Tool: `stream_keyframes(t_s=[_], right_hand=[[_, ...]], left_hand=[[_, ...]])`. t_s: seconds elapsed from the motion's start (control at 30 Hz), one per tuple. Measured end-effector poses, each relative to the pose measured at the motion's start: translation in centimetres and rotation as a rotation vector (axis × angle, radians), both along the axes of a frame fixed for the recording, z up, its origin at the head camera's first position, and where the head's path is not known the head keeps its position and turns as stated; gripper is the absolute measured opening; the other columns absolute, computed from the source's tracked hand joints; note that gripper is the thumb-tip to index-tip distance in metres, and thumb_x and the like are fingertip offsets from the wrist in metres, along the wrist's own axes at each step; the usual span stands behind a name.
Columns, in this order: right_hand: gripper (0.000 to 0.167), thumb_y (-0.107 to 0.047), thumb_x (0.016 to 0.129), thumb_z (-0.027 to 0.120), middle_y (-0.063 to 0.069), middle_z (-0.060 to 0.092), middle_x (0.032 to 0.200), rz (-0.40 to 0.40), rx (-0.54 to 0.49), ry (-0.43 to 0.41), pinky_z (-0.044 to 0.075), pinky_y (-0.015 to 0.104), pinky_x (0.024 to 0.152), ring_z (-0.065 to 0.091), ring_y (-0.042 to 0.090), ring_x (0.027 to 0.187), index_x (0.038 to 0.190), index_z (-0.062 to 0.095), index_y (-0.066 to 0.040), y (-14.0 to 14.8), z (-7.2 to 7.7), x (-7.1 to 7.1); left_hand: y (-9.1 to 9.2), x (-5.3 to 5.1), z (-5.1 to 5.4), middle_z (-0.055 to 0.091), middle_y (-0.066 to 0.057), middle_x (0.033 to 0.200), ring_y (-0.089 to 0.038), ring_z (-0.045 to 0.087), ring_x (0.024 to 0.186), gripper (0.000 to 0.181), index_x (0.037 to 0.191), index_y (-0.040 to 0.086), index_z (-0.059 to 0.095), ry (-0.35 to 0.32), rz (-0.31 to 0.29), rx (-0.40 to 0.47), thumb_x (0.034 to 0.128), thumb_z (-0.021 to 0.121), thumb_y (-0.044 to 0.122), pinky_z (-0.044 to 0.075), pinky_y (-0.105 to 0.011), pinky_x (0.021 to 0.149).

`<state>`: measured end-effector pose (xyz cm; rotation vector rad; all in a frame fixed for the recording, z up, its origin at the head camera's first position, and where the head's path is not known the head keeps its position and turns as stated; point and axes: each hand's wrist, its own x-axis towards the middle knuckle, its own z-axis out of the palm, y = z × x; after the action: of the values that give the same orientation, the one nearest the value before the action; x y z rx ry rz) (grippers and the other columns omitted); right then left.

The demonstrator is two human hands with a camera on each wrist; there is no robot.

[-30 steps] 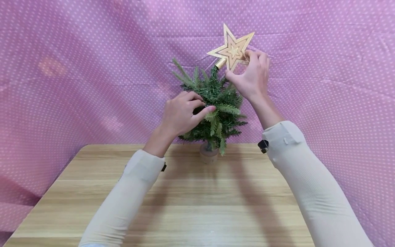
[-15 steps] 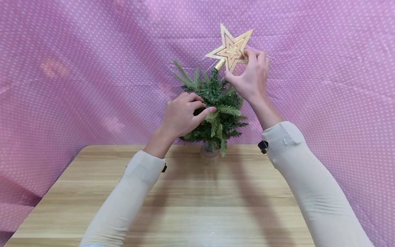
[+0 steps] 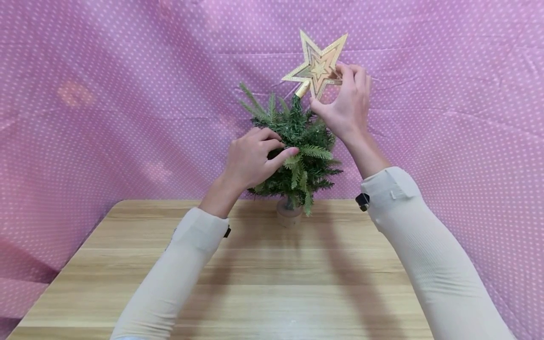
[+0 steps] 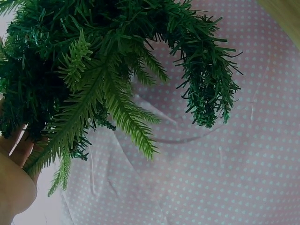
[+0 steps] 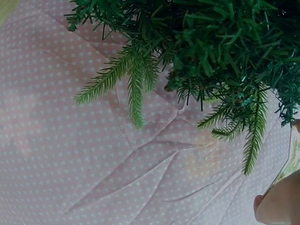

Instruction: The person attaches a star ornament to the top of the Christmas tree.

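A small green artificial Christmas tree [image 3: 316, 172] stands upright in a round pale base [image 3: 290, 213] near the table's back edge. My left hand [image 3: 251, 158] grips its branches from the left; some fingertips are hidden in the needles. At the treetop, a gold star topper [image 3: 318, 69] leans to the right, its short tube meeting the top stem. My right hand [image 3: 350, 106] pinches the star's lower right points between thumb and fingers. In the left wrist view, part of the left hand [image 4: 16, 187] shows beside the branches. The right wrist view catches my right thumb [image 5: 281, 204] near the star's edge.
The wooden table [image 3: 293, 283] spreads in front of the tree, with shadows of both arms on it. A pink polka-dot cloth [image 3: 148, 94] hangs behind and at the sides. Small dark devices [image 3: 362, 202] sit at both sleeve cuffs.
The star has turned slightly, its upper points shifting up and to the left, with my right hand keeping hold of it. My left hand stays on the branches, nearly still.
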<state>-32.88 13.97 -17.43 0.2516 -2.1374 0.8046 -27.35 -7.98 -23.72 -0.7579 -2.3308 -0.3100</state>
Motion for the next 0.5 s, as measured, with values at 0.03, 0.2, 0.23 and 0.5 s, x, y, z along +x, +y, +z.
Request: stream_keyframes(t_s=[0.03, 0.2, 0.23, 0.5], right_hand=[[0.073, -0.029, 0.078, 0.084, 0.008, 0.048, 0.133, 0.001, -0.001, 0.003, 0.03, 0.022, 0.107, 0.039, 0.019, 0.125, 0.14, 0.054, -0.006, -0.01, -0.02, -0.01], [0.072, -0.027, 0.078, 0.084, 0.009, 0.048, 0.133, 0.002, 0.003, 0.026, 0.029, 0.021, 0.108, 0.04, 0.02, 0.125, 0.139, 0.054, -0.005, 0.01, -0.08, -0.05], [0.072, -0.027, 0.078, 0.084, 0.009, 0.048, 0.133, 0.003, 0.006, 0.03, 0.029, 0.021, 0.108, 0.039, 0.019, 0.126, 0.139, 0.054, -0.005, -0.01, -0.07, -0.05], [0.071, -0.026, 0.079, 0.083, 0.012, 0.047, 0.132, 0.005, 0.057, 0.084, 0.026, 0.021, 0.11, 0.038, 0.021, 0.128, 0.139, 0.053, -0.003, -0.26, 0.08, 0.0]], left_hand=[[0.0, 0.01, -0.01, 0.072, 0.003, 0.11, -0.02, 0.065, 0.101, 0.049, 0.101, 0.019, 0.082, 0.001, 0.0, 0.001, 0.0969, 0.057, 0.062, 0.056, -0.042, 0.072], [0.07, 0.09, 0.03, 0.072, 0.004, 0.109, -0.02, 0.065, 0.101, 0.049, 0.1, 0.02, 0.082, 0.004, -0.002, 0.01, 0.0967, 0.057, 0.062, 0.057, -0.043, 0.072], [0.08, 0.1, 0.04, 0.072, 0.004, 0.108, -0.02, 0.065, 0.101, 0.049, 0.099, 0.02, 0.082, 0.003, -0.002, 0.01, 0.0967, 0.057, 0.062, 0.057, -0.043, 0.073], [0.07, 0.28, 0.06, 0.072, 0.004, 0.109, -0.02, 0.065, 0.102, 0.05, 0.1, 0.02, 0.082, -0.001, 0.007, 0.012, 0.0967, 0.057, 0.062, 0.056, -0.043, 0.071]])
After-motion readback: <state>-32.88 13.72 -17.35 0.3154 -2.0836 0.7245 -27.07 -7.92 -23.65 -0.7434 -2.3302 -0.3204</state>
